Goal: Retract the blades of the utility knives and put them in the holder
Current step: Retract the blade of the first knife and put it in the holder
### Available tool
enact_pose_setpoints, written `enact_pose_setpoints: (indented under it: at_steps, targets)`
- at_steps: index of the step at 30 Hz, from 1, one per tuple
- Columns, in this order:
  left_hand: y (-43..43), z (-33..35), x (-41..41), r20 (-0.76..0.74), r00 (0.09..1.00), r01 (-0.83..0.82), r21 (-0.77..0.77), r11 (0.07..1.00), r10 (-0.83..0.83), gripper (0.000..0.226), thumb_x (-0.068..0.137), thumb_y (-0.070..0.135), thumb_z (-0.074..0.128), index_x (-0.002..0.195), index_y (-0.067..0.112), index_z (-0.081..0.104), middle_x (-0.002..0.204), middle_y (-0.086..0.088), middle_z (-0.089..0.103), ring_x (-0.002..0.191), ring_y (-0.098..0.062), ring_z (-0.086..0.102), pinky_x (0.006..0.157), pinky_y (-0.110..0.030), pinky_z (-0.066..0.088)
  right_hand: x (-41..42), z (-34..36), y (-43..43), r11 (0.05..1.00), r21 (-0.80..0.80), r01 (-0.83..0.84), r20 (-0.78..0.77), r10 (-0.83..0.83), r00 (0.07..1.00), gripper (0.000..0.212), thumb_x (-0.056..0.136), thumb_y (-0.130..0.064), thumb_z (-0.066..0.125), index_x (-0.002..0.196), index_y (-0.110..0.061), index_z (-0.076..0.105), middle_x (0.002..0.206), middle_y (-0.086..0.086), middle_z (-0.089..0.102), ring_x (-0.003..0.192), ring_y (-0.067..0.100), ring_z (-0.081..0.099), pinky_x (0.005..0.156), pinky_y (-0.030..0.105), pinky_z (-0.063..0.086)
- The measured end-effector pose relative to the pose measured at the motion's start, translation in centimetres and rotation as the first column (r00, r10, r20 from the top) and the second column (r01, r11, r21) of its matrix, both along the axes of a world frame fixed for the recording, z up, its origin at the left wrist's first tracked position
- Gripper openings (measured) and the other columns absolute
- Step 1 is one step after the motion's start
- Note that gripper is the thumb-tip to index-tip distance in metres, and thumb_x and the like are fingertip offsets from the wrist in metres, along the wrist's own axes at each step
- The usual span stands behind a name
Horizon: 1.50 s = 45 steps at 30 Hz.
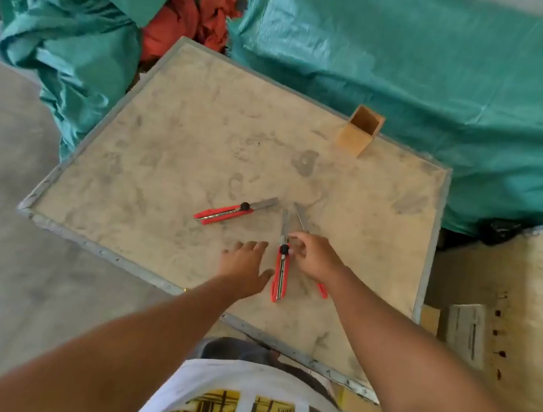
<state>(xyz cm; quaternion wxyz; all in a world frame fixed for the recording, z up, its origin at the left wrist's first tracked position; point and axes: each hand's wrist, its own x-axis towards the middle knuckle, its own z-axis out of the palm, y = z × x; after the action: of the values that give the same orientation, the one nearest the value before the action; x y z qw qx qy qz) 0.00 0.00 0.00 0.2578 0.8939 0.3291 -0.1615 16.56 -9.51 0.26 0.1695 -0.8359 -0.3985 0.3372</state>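
Green tarpaulin (419,69) covered the goods behind a dusty wooden crate lid (186,132) that served as the work surface, and a small wooden holder (361,131) stood upright near its far right edge, well apart from the knives. Three red utility knives lay on the lid, all with blades out: the left knife (227,214) lay alone, the middle knife (280,272) pointed away from the person, and the right knife (303,218) was mostly hidden under the right hand (316,258). The right hand reached forward with the wrist bent down and the fingertips pinched narrowly near the black knob of the middle knife; whether they were already touching it, I cannot tell. The left hand (245,266) was flat and open, palm down, fingers spread, just beside the handle of the middle knife and holding nothing. The step in hand seemed to be the pickup of this middle knife. To do it well, it would be better to grip only the red handle, keep the fingers away from the two bare blades that almost met in front, loosen the knob, slide the blade fully inside, and then carry the knife to the holder.
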Motion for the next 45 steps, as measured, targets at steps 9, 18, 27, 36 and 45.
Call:
enact_pose_setpoints:
  at_steps: [9, 18, 27, 36, 45]
  targets:
    - [-7.0, -1.7, 1.1, 0.073, 0.960, -0.258, -0.141, 0.956, 0.270, 0.044, 0.091, 0.034, 0.056, 0.133, 0.023, 0.049, 0.122, -0.006, 0.056, 0.105, -0.030, 0.060, 0.081, -0.044, 0.057, -0.1, -2.3, 0.0, 0.997, 0.047, 0.058, -0.047, -0.056, 0.997, 0.029, 0.088, -0.010, 0.073, 0.117, -0.013, 0.073, 0.113, 0.007, 0.073, 0.102, 0.022, 0.068, 0.100, 0.034, 0.053]
    - [-7.4, -1.5, 0.9, 0.163, 0.865, -0.386, -0.388, 0.837, 0.474, 0.047, 0.091, 0.005, 0.058, 0.137, 0.013, 0.056, 0.121, -0.010, 0.059, 0.102, -0.029, 0.061, 0.087, -0.031, 0.052, -0.3, -2.6, -1.0, 0.942, 0.095, 0.323, -0.325, -0.277, 0.904, 0.020, 0.089, -0.007, 0.071, 0.101, -0.023, 0.071, 0.099, -0.001, 0.070, 0.091, 0.019, 0.071, 0.073, 0.035, 0.065]
    - [-4.5, 2.6, -0.1, 0.282, 0.752, -0.298, -0.662, 0.688, 0.596, 0.053, 0.090, -0.010, 0.057, 0.138, 0.014, 0.058, 0.107, -0.006, 0.072, 0.079, -0.021, 0.066, 0.068, -0.031, 0.064, 0.9, 3.1, -1.8, 0.843, 0.284, 0.456, -0.460, -0.298, 0.837, 0.026, 0.087, -0.006, 0.076, 0.112, -0.013, 0.075, 0.103, 0.013, 0.076, 0.095, 0.027, 0.076, 0.080, 0.043, 0.065]
    - [0.1, 7.0, -1.6, 0.347, 0.627, -0.238, -0.767, 0.596, 0.697, 0.036, 0.092, -0.005, 0.061, 0.121, 0.015, 0.070, 0.103, -0.002, 0.077, 0.087, -0.017, 0.076, 0.070, -0.030, 0.064, -1.9, 8.2, -0.6, 0.860, 0.377, 0.343, -0.404, -0.181, 0.897, 0.022, 0.087, -0.007, 0.076, 0.108, -0.013, 0.079, 0.101, -0.003, 0.078, 0.094, 0.016, 0.075, 0.078, 0.029, 0.062]
    - [4.0, 10.3, -2.0, 0.338, 0.630, -0.103, -0.856, 0.507, 0.699, 0.039, 0.093, -0.008, 0.058, 0.118, 0.020, 0.070, 0.099, -0.007, 0.076, 0.096, -0.024, 0.074, 0.076, -0.032, 0.064, -3.6, 11.5, 1.3, 0.898, 0.429, 0.092, -0.084, -0.061, 0.995, 0.025, 0.081, -0.018, 0.083, 0.105, -0.026, 0.080, 0.125, -0.007, 0.062, 0.109, 0.005, 0.059, 0.098, 0.019, 0.043]
